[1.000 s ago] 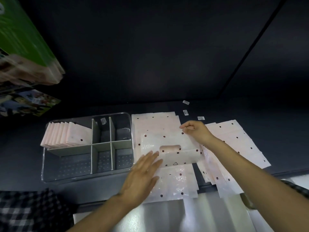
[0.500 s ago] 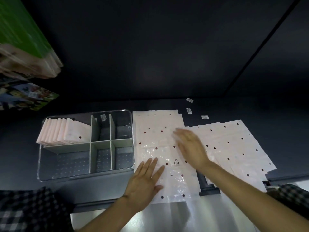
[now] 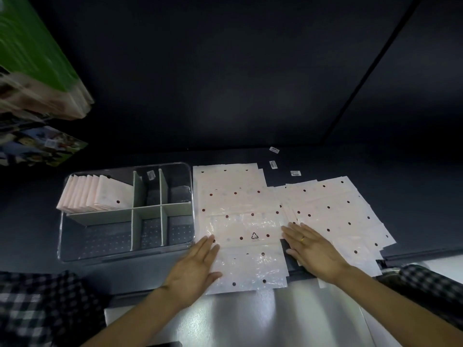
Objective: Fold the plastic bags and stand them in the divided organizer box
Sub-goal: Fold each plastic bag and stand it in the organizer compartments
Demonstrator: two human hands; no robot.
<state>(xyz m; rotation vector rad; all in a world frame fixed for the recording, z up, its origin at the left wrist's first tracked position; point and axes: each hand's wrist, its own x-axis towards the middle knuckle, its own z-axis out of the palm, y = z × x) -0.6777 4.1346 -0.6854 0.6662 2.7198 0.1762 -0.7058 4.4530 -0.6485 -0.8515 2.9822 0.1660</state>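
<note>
A pale pink plastic bag (image 3: pixel 246 230) with dark dots and a recycling triangle lies flat on the dark table in front of me. My left hand (image 3: pixel 194 267) presses flat on its near left edge with straight fingers. At the bag's right edge, my right hand (image 3: pixel 313 249) lies flat, fingers spread. A clear divided organizer box (image 3: pixel 125 254) stands to the left; several folded pink bags (image 3: pixel 96 195) stand upright in its far left compartment. The other compartments look empty.
A fanned pile of unfolded dotted bags (image 3: pixel 335 211) lies to the right. Three small white labels (image 3: pixel 273 164) lie on the table behind. Green and printed packages (image 3: pixel 37 78) hang at the far left. The table's near edge runs just below my hands.
One second ago my right hand held a folded-over bag edge at the far side. The bag now lies unfolded flat, and my right hand has swept down to its right edge. The left hand barely moved.
</note>
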